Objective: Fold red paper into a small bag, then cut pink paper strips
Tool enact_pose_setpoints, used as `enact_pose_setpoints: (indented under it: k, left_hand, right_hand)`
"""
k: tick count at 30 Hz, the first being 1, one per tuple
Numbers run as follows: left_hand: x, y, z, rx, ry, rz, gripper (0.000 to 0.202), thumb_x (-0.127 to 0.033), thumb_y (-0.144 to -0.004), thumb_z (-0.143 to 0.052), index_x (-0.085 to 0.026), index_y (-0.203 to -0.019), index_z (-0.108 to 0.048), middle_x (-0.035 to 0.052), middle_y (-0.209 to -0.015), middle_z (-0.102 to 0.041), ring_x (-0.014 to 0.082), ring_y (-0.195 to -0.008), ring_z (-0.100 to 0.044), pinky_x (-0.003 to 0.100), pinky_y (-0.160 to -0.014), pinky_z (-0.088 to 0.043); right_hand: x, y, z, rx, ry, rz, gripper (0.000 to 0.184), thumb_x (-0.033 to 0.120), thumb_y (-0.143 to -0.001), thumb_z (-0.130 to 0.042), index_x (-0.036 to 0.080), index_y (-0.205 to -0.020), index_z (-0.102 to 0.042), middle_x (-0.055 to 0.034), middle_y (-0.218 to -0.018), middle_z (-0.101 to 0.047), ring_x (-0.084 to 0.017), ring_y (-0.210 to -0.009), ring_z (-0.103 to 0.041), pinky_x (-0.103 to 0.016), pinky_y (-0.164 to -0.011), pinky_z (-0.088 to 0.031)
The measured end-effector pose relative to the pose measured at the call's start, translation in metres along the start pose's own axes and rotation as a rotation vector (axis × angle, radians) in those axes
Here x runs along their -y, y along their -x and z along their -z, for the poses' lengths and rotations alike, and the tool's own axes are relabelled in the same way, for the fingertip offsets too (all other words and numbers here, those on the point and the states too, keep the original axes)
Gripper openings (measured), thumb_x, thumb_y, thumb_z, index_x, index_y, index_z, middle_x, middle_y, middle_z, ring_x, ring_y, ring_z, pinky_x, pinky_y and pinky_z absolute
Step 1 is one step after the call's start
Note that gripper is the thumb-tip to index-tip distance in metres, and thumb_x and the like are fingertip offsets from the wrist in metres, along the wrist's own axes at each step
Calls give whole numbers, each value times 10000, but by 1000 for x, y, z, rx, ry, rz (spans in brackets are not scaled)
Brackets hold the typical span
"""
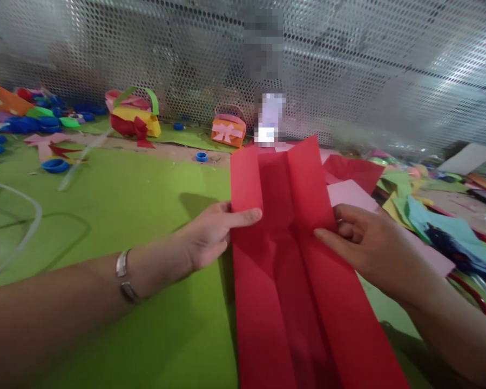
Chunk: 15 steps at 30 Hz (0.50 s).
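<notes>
A long sheet of red paper (275,254) stands tilted in front of me, its two long sides folded inward as flaps. My left hand (218,229) pinches the left flap, thumb on the front and fingers hidden behind. At the right edge, my right hand (360,243) grips the other flap between thumb and curled fingers. Between the flaps a darker middle strip shows, with a crosswise crease at about hand height. The lower end of the paper runs out of view.
Green sheet (146,216) covers the table. Behind it stand a yellow paper bag (154,125) and an orange paper bag (228,131) against perforated metal. Blue tape rings (55,165) lie left. At right are pink paper (350,195), red paper (354,172) and a light-blue sheet (441,219).
</notes>
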<state>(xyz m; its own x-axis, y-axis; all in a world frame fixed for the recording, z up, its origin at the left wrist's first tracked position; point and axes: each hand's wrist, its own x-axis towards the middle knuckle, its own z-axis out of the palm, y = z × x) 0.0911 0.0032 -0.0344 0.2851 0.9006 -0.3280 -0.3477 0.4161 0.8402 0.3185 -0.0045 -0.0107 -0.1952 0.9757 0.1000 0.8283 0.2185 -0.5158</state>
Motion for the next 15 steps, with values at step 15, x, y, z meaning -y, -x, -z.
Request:
enact_pose_setpoints:
  k: [15]
  left_hand:
    - [6, 23, -15, 247, 30, 190, 225, -51, -611, -687, -164, -805, -708, 38, -783, -723, 180, -729, -664, 319, -739, -534]
  right_hand:
    - [-1, 5, -1, 316, -378, -81, 176, 336, -832, -560, 193, -853, -660, -49, -830, -698, -233, -795, -657, -335, -677, -524]
